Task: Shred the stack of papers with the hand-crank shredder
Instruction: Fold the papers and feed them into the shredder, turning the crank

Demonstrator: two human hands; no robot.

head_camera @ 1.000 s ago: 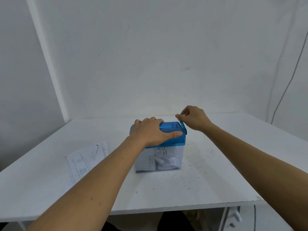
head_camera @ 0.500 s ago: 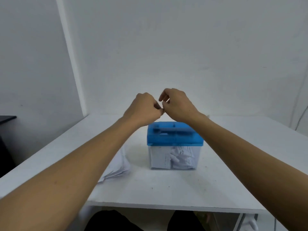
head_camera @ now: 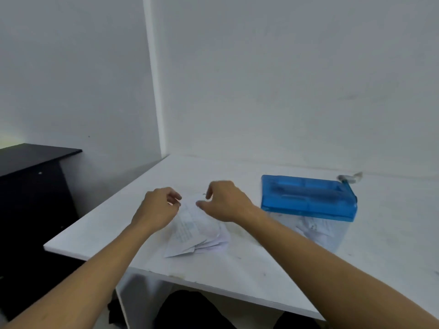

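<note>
Head view, left hand (head_camera: 156, 208), right hand (head_camera: 224, 203) curled over papers (head_camera: 190, 231) (grip unclear)

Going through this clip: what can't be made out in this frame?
Head view:
Whether the left hand or right hand grips the papers: the hands cover their far end.
The papers' print: blurred.
The shredder bin's contents: blurred.
The crank: smeared, shape unclear.

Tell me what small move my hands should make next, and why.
Probably pinch the top sheet of the papers with the right hand. Both it and the left hand are over the stack's far end, the right's thumb and fingers apart, and the shredder stands beside it.
</note>
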